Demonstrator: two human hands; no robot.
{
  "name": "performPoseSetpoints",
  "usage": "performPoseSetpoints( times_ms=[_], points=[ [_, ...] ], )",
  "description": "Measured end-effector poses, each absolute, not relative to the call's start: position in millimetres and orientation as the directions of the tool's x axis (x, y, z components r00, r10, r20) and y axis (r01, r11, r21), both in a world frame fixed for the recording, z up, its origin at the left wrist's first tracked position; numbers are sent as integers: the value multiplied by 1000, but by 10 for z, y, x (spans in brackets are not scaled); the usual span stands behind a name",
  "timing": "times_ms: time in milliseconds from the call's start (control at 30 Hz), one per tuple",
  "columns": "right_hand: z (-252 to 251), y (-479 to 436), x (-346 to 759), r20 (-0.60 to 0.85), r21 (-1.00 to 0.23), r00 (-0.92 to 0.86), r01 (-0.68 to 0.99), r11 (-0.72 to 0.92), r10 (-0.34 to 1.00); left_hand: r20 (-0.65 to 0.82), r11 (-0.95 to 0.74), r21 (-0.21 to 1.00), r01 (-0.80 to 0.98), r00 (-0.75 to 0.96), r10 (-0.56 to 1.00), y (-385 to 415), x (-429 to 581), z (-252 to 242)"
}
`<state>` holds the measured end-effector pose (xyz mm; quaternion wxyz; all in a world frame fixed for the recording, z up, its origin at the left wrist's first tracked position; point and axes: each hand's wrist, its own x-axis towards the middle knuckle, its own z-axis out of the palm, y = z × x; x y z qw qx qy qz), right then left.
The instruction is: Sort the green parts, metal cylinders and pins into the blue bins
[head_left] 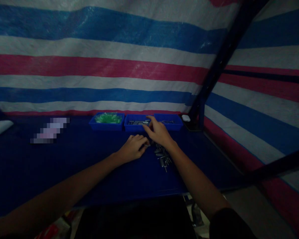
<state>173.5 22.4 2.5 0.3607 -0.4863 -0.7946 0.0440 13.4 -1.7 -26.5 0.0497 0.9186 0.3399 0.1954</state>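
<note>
My left hand (133, 148) rests low over the blue table, its fingers curled and pressed together; a small pale bit shows at the fingertips, too small to name. Above the front right of the middle blue bin (129, 127), my right hand (157, 130) reaches with thumb and index finger spread apart, nothing visible between them. Several grey metal cylinders (137, 122) lie in that bin. Beneath my right wrist, a loose pile of metal parts with thin pins (162, 157) sits on the table.
The left blue bin (106, 126) holds green and clear plastic pieces. Thin metal parts lie in the right blue bin (176, 126). A white object (185, 118) is beside it. A blurred-out item (51, 130) lies left on the table (94, 179). Striped sheeting hangs behind.
</note>
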Motion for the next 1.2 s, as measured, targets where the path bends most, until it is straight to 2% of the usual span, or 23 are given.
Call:
performPoseSetpoints(
  times_ms=[133, 233, 367, 467, 633, 967, 1100, 1200],
  points=[
    [59, 158, 1681, 501, -357, -416, 699, 619, 759, 344, -703, 316, 637, 614, 710, 5, 18, -299],
    [82, 115, 1662, 483, -292, -515, 668, 685, 708, 372, -630, 501, 594, 509, 776, 35, -68, -242],
    [81, 77, 1623, 476, -254, -575, 635, 730, 666, 333, -445, 802, 398, 320, 887, 137, -148, -210],
    [63, 76, 1583, 472, -213, -599, 635, 743, 647, 280, -352, 903, 245, 287, 916, 201, -168, -254],
    [74, 75, 1545, 465, -139, -625, 648, 749, 627, 194, -237, 964, 124, 283, 939, 187, -134, -277],
    [91, 85, 1548, 468, -140, -580, 696, 704, 667, 240, -245, 969, -5, 232, 943, 169, -94, -239],
    [62, 121, 1550, 428, -169, -520, 757, 631, 739, 263, -284, 959, 15, 340, 903, 126, -107, -190],
    [32, 128, 1545, 405, -198, -529, 745, 637, 746, 251, -288, 955, 65, 338, 907, 119, -98, -205]
  ],
)
